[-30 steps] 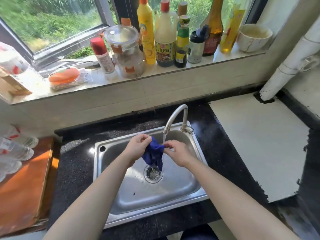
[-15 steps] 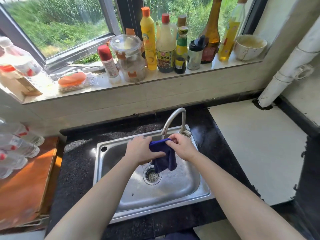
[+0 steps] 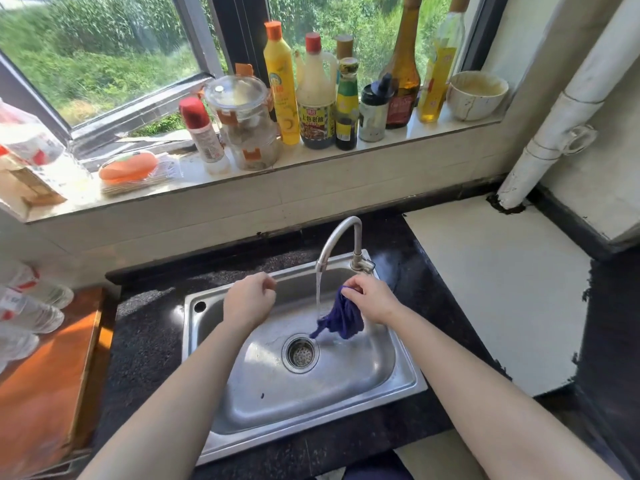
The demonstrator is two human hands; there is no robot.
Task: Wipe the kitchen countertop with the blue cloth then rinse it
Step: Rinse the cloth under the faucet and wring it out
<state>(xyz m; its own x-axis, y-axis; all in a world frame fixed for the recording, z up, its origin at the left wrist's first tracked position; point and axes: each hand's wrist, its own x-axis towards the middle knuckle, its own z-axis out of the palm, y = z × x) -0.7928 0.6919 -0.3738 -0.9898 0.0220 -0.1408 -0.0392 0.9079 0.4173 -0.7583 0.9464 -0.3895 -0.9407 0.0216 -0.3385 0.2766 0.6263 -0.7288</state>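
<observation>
Over the steel sink [image 3: 346, 375], the right hand [image 3: 372, 299] pinches the blue cloth [image 3: 343, 317] at the faucet [image 3: 337, 233] stream; the left hand [image 3: 247, 301] is curled, empty.

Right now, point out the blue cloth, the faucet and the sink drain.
blue cloth [image 3: 341, 317]: head view, middle of the hanging bunch.
faucet [image 3: 349, 220]: head view, top of the curved spout.
sink drain [image 3: 300, 353]: head view, centre of the perforated strainer.

The left hand [image 3: 250, 299] has let go of the blue cloth [image 3: 341, 317], now hanging from the right hand [image 3: 372, 299].
</observation>
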